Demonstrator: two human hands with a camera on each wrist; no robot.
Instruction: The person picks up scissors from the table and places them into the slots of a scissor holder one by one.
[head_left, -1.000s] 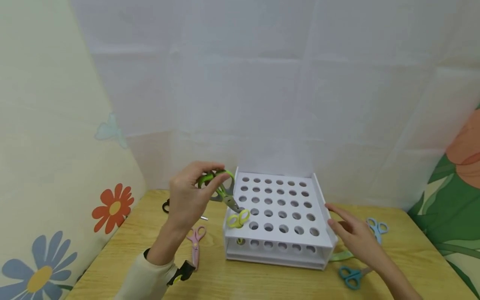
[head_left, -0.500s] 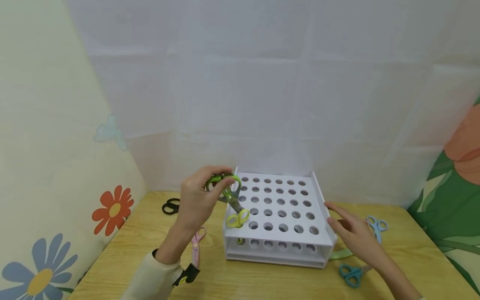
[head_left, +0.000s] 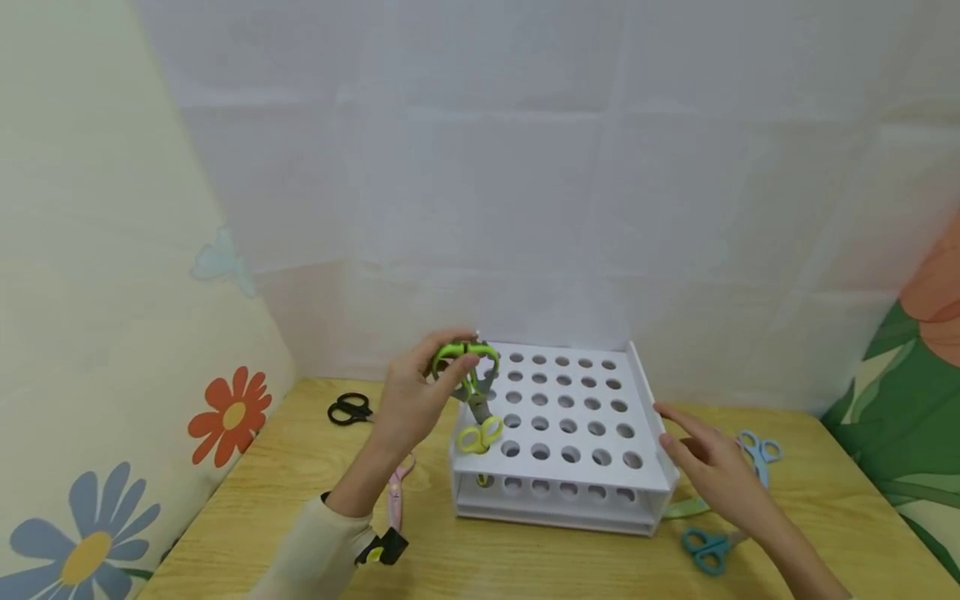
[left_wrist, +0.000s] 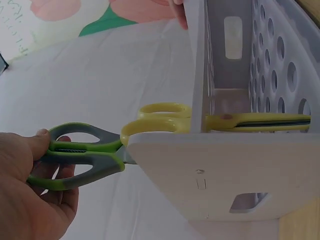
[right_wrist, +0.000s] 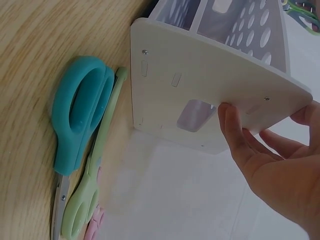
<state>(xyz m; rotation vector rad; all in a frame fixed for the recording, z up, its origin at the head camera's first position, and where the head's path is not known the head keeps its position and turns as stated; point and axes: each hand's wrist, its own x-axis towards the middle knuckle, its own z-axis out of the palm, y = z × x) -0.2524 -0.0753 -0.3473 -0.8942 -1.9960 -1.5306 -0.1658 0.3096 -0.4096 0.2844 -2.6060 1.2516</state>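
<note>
My left hand (head_left: 416, 396) pinches green-and-grey scissors (head_left: 473, 387) by the handles, their blades pointing down over the left column of holes in the white two-tier rack (head_left: 551, 476). Just in front of those blades, yellow scissors (head_left: 482, 437) stand in a front-left hole; their yellow blade part (left_wrist: 270, 120) shows below the top board in the left wrist view. My right hand (head_left: 716, 475) holds the rack's right side panel (right_wrist: 165, 85), fingers against its outer face and thumb at the top edge. The tips of the green scissors are hidden behind the yellow handles and rack edge.
On the wooden table (head_left: 255, 517), black scissors (head_left: 351, 409) and pink scissors (head_left: 395, 502) lie left of the rack. To its right are teal scissors (head_left: 707, 551), light green scissors (head_left: 686, 507) and light blue scissors (head_left: 760, 454). White cloth (head_left: 555, 208) hangs behind.
My left hand has moved right with the green scissors, bringing them more upright over the rack's left column. More of the black scissors now shows. My right hand stays on the side panel.
</note>
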